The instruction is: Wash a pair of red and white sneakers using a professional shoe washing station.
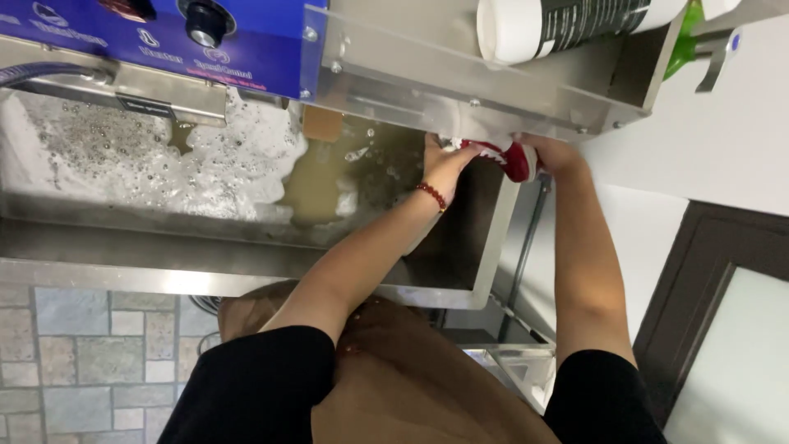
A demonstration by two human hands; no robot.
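Both hands meet at the far right end of a steel sink (246, 247), close under the overhanging metal housing (460, 82) of a machine. Between them is a red and white cloth (508, 156), bunched into a small wad just above the sink's right edge. The left hand (448, 164) has its fingers curled around the cloth's left end, closed in a grip rather than spread; a red bead bracelet (431, 196) sits on that wrist. The right hand (552, 152) closes on the cloth's right end, but most of its fingers are tucked up under the housing, so how tightly they are pressed cannot be told; what shows is a bent hand wrapped against the red fabric. Both forearms reach up from black sleeves (263, 386) across a brown apron (411, 386). The sink holds murky yellowish water (329, 181) below the left hand, with thick white foam (148, 156) filling its left part. Above the foam is a blue control panel (107, 41) with a black knob (204, 23). A white cup with a dark printed band (559, 25) lies on its side on top of the housing, well above the hands. Grey stone tiles (82, 353) cover the floor at lower left, and a dark door frame (699, 288) stands at the right.
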